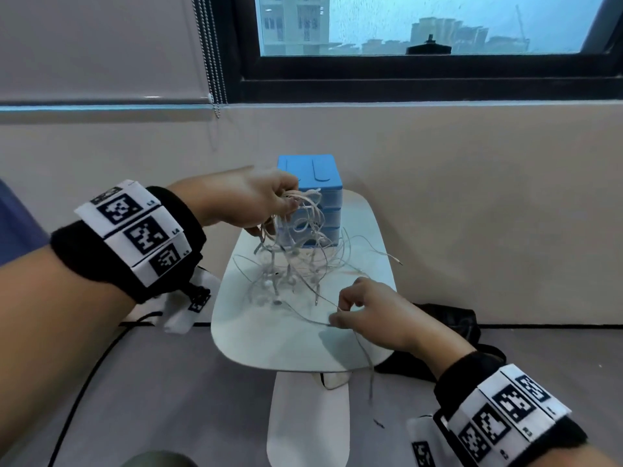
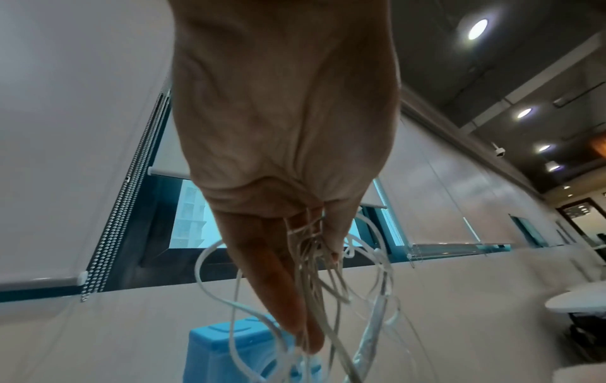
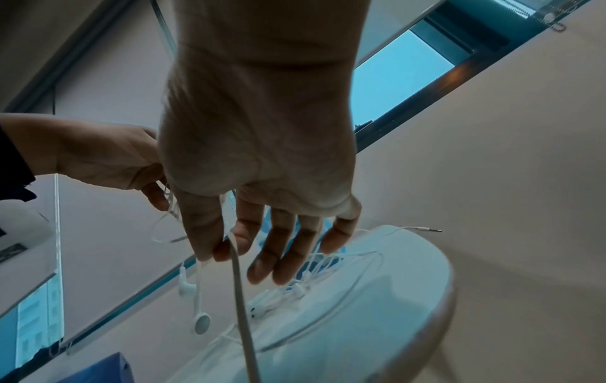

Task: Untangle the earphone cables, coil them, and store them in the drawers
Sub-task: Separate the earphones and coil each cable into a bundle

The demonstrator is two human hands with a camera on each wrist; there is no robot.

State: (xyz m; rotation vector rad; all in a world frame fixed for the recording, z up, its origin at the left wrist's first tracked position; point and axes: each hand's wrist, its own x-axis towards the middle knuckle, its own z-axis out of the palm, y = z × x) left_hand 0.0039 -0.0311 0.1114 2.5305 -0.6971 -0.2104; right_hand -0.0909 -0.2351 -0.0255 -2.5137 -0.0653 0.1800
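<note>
my left hand (image 1: 249, 200) grips the earphone cables (image 1: 296, 251) bunched above the table (image 1: 269, 345), before the drawers (image 1: 312, 173). right hand (image 1: 374, 315) pinches one strand, thumb and forefinger. light, limp, snaggy stuff, so best held near a plug end.

A dark-framed window (image 1: 421, 35) sits above a beige wall (image 1: 472, 197) and grey floor (image 1: 168, 382).
</note>
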